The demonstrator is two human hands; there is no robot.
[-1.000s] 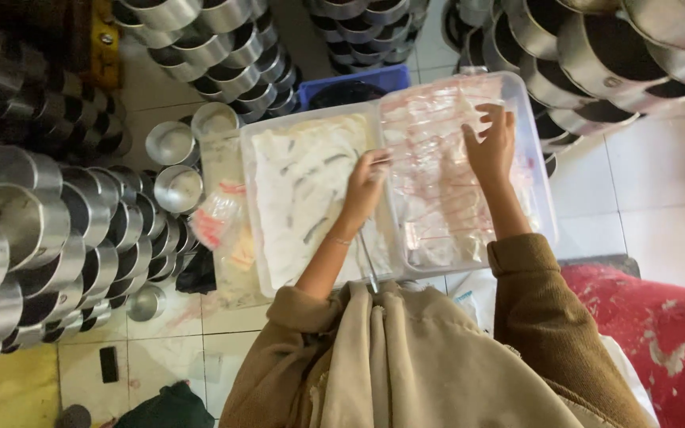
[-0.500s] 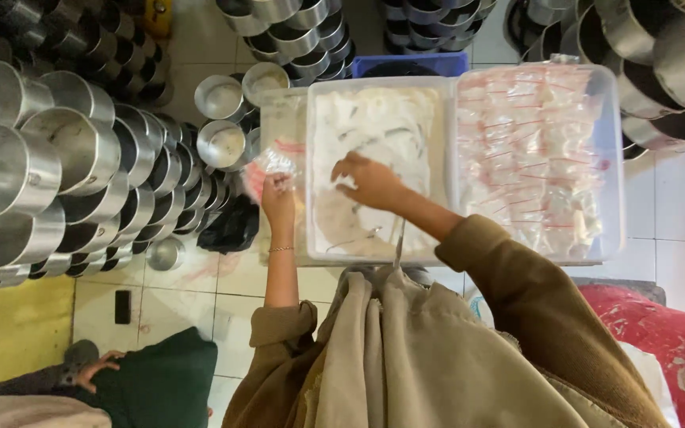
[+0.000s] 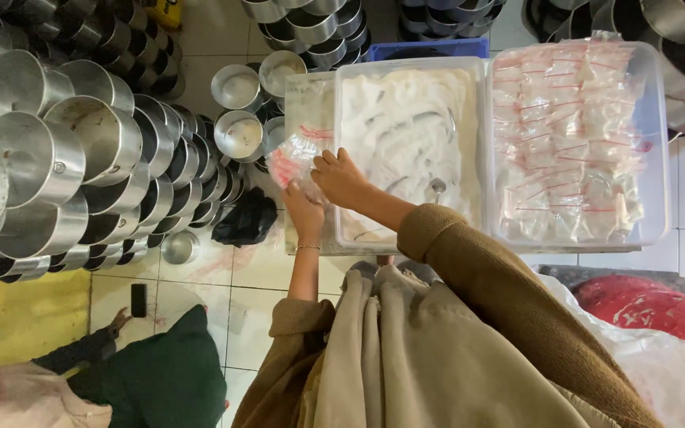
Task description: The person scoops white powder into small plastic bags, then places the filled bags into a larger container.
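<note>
Whites, reds and silver under your hands

Your sleeves (image 3: 469, 269) are brown, your apron (image 3: 406, 357) beige. The bags (image 3: 572, 135) are clear with thin red stripes, the tub (image 3: 406, 143) holds white, the pots (image 3: 65, 158) shine silver, the floor (image 3: 239, 277) is white tile, a cloth (image 3: 652, 309) at right is red.

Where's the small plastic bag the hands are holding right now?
In the head view, the small plastic bag sits left of centre, held by the left hand and right hand over the left edge of the middle clear tub, near the metal bowls.
</note>
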